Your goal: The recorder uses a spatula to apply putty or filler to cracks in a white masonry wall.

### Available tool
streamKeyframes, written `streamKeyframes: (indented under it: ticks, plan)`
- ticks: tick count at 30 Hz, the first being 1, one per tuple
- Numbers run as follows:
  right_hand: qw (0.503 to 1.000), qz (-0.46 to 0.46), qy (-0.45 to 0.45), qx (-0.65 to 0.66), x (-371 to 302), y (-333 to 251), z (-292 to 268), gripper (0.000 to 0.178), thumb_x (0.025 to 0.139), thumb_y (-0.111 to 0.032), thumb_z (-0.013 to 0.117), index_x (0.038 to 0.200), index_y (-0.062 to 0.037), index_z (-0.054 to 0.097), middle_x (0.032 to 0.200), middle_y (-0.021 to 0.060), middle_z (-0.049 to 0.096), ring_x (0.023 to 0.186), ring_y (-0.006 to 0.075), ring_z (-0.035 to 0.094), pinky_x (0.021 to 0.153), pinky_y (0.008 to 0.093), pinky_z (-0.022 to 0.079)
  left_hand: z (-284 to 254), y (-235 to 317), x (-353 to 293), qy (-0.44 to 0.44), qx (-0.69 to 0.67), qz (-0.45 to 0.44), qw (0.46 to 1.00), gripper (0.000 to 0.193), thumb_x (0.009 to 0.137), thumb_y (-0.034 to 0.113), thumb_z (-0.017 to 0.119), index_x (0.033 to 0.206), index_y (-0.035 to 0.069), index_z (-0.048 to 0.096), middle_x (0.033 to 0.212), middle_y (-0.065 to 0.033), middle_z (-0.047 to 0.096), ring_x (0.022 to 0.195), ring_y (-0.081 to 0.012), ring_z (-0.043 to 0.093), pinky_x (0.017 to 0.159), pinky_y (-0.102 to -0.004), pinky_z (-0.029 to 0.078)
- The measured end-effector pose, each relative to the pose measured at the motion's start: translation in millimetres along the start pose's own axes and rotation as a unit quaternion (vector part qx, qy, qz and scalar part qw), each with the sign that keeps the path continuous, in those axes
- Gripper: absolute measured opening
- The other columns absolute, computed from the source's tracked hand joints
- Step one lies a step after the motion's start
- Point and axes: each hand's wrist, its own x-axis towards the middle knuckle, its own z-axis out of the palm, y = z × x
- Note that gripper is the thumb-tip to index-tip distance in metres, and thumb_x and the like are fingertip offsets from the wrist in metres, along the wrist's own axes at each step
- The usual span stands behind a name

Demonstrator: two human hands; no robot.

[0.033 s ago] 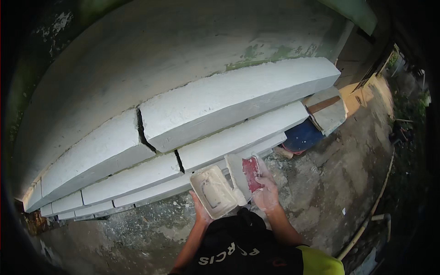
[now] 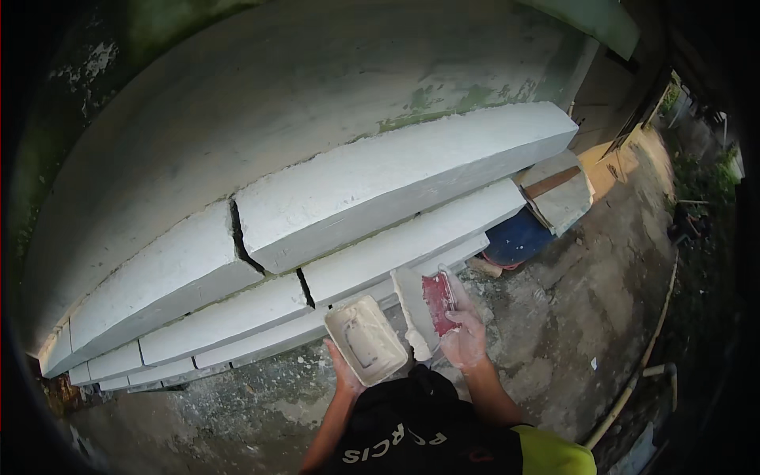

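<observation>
My left hand (image 2: 343, 366) grips the near left side of a cream rectangular tub (image 2: 388, 366), its fingers partly hidden beneath. Pale wet paste coats the tub's inside. To its right, my right hand (image 2: 465, 340) is closed around a wide plastering trowel (image 2: 416, 294) with a worn red grip area. A thick ridge of white paste (image 2: 417, 342) hangs along the blade edge that faces the tub. A narrow gap separates blade and tub. White paste smears the fingers of my right hand.
Long white blocks (image 2: 412, 178) rise in stepped rows against a grey wall (image 2: 301, 87), with dark gaps between some. Right of them are a blue container (image 2: 518, 237) and a board with a brown wooden strip (image 2: 552, 182) on it. A pipe (image 2: 633, 380) crosses the stained concrete floor.
The trowel has moved right, off the tub's rim, so a gap now shows between them. The whole view has shifted slightly. Both hands keep their hold.
</observation>
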Motion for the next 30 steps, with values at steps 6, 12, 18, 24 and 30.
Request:
streamKeyframes:
  ticks: [6, 12, 18, 24, 30]
  plan:
    - [0.939, -0.264, -0.050, -0.216, 3.8, -122.2, 67.7, 0.076, 0.077, -0.006, 0.058, 0.144, 0.0099, 0.026, 0.138, 0.0232, 0.043, 0.125, 0.0278, 0.050, 0.108, 0.0378, 0.039, -23.7, -10.7, -4.7, 0.022, 0.035, -0.018, 0.999, 0.084, 0.090, 0.075, 0.018, 0.147, 0.015, 0.032, 0.141, -0.0121, 0.047, 0.123, -0.0338, 0.052, 0.102, -0.0532, 0.043]
    - [0.876, -0.337, -0.093, -0.333, 61.7, -197.6, 128.8, 0.063, 0.081, -0.007, 0.066, 0.135, 0.0117, 0.040, 0.122, 0.0190, 0.058, 0.107, 0.0219, 0.061, 0.098, 0.0332, 0.048, -29.6, -8.8, -2.1, 0.027, 0.056, -0.033, 0.997, 0.082, 0.091, 0.074, 0.019, 0.147, 0.016, 0.033, 0.139, -0.0108, 0.049, 0.122, -0.0329, 0.053, 0.102, -0.0529, 0.044]
    - [0.712, -0.303, -0.044, -0.632, 106.0, -205.1, 157.1, 0.053, 0.070, -0.003, 0.073, 0.120, 0.0073, 0.057, 0.105, 0.0173, 0.066, 0.085, 0.0228, 0.066, 0.083, 0.0322, 0.051, -22.7, 5.8, -11.4, 0.021, 0.035, -0.021, 0.999, 0.081, 0.091, 0.074, 0.020, 0.146, 0.016, 0.034, 0.138, -0.0096, 0.049, 0.122, -0.0321, 0.053, 0.101, -0.0522, 0.044]
    - [0.487, -0.454, -0.034, -0.745, 113.0, -184.5, 175.8, 0.029, 0.070, 0.000, 0.070, 0.098, 0.0039, 0.066, 0.086, 0.0213, 0.067, 0.079, 0.0367, 0.066, 0.074, 0.0362, 0.051, -37.9, 15.7, -14.1, 0.025, 0.027, 0.003, 0.999, 0.081, 0.091, 0.074, 0.020, 0.146, 0.016, 0.034, 0.138, -0.0090, 0.049, 0.121, -0.0318, 0.053, 0.102, -0.0514, 0.044]
    - [0.496, -0.343, -0.014, -0.797, 112.7, -165.0, 200.8, 0.019, 0.073, -0.001, 0.070, 0.090, 0.0068, 0.066, 0.080, 0.0250, 0.066, 0.079, 0.0424, 0.064, 0.073, 0.0402, 0.051, -39.3, 24.6, -17.6, 0.026, 0.023, 0.004, 0.999, 0.080, 0.092, 0.073, 0.020, 0.146, 0.016, 0.035, 0.139, -0.0084, 0.049, 0.122, -0.0313, 0.052, 0.103, -0.0508, 0.043]
